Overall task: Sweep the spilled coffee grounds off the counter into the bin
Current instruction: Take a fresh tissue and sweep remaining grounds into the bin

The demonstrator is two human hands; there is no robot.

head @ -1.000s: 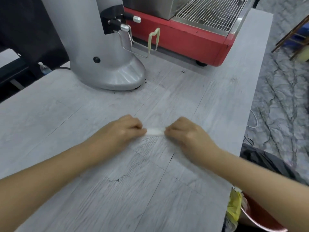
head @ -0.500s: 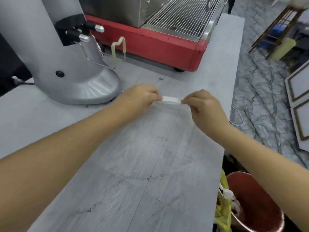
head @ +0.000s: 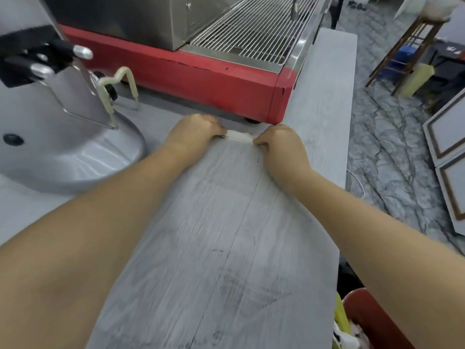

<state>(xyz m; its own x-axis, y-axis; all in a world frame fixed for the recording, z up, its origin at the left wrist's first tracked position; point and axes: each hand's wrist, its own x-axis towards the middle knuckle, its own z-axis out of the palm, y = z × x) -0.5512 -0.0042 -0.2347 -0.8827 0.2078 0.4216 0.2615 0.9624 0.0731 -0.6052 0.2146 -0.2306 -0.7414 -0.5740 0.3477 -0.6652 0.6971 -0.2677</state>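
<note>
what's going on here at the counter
A person holds a small white strip stretched between both hands, the left hand pinching one end and the right hand the other, low against the grey counter in front of the red espresso machine. A few dark specks lie by the strip. The red bin stands below the counter's near right edge.

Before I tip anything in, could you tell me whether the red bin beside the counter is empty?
Not empty: the red bin holds yellow and white rubbish along its near side; how full it is, I cannot tell.
</note>
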